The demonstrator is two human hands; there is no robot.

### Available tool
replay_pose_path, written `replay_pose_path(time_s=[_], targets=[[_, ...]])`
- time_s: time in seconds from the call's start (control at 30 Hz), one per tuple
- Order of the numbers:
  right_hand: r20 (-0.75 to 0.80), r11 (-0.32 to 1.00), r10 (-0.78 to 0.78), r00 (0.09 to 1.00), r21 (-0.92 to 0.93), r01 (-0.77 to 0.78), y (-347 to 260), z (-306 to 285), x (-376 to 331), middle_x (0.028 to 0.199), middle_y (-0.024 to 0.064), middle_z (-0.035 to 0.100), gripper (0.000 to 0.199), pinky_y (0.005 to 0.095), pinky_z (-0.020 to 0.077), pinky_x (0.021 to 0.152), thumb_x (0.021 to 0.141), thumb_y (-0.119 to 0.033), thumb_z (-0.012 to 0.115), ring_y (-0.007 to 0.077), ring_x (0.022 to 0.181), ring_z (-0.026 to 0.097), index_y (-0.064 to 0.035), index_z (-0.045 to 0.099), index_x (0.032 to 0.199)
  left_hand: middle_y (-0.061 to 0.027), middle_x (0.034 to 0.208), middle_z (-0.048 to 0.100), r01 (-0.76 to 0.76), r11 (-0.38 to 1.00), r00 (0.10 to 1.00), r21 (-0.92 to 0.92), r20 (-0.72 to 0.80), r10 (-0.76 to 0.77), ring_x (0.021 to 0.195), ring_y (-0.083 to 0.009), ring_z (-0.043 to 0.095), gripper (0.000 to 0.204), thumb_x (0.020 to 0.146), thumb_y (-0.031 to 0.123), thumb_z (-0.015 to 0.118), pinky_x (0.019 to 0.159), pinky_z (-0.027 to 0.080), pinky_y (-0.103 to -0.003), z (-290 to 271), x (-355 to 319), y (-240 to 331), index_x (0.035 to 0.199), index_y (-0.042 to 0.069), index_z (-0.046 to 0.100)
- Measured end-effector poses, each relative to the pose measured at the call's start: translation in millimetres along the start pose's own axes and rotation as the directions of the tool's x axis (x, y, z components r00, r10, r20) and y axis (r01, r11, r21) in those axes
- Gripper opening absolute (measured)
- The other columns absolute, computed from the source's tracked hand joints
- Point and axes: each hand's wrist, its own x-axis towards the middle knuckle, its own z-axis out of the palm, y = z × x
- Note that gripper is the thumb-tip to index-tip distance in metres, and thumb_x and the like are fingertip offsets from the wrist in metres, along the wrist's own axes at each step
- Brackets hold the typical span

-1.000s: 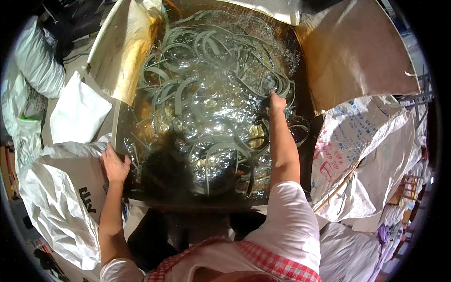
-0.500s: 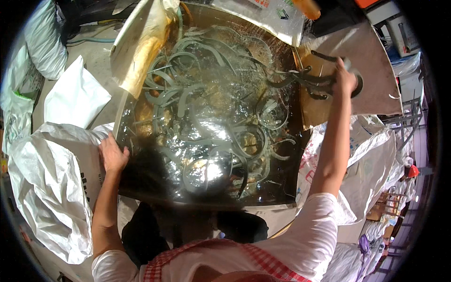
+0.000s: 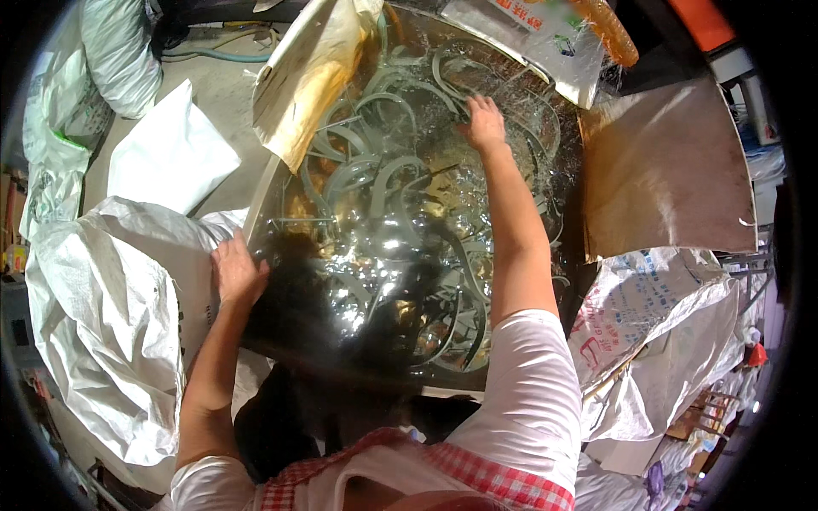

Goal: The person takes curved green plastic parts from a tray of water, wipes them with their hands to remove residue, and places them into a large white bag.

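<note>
A wide dark tank (image 3: 271,192) of water lies before me, with many grey, curved, rubber-like strips (image 3: 345,140) tangled under the surface. My right hand (image 3: 484,125) reaches over the far part of the water, its fingers pointing away and somewhat apart. Close to its fingertips lie several strips; none is plainly in its grasp, and glare and ripples blur the details. My left hand (image 3: 238,269) rests at the tank's left rim, beside a large white woven sack (image 3: 111,315), with fingers stretched out and thumb apart.
A yellow-stained board (image 3: 315,81) leans at the tank's far left, and a brown board (image 3: 669,170) stands along its right side. Water sprays near an orange object (image 3: 609,30) at the far right. A white bag (image 3: 173,153) and printed sacks (image 3: 635,298) flank the tank.
My right hand has swung left from the brown board to over the water. The dark strips it held there are no longer in it. My left hand stays at the rim.
</note>
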Motion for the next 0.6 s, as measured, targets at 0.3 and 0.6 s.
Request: replay_pose_path(time_s=[0.3, 0.6], targets=[[0.304, 0.979, -0.024, 0.952, 0.201, -0.039, -24, 22, -8, 0.1, 0.0168, 0.063, 0.038, 0.0415, 0.0461, 0.082, 0.081, -0.036, 0.06, 0.0324, 0.095, 0.059, -0.0092, 0.06, 0.108, -0.0202, 0.11, 0.047, -0.005, 1.0, 1.0, 0.018, -0.018, 0.006, 0.105, -0.0349, 0.041, 0.081, 0.068, 0.02, 0.07, 0.096, 0.03, -0.043, 9, 2, -3, 0.133, -0.003, 0.027], [0.413, 0.704, 0.009, 0.91, 0.644, -0.299, -145, 87, 6, 0.142, 0.0279, 0.02, 0.113, 0.0396, 0.0227, 0.109, 0.069, -0.06, 0.065, 0.0369, 0.132, 0.026, 0.0099, 0.008, 0.138, -0.0185, 0.104, 0.049, -0.062, 0.997, 0.997, 0.056, -0.039, 0.064, 0.1, -0.0327, 0.044, 0.084, 0.066, 0.025, 0.072, 0.09, 0.033, -0.041, 15, 5, -11, 0.131, -0.005, 0.028]])
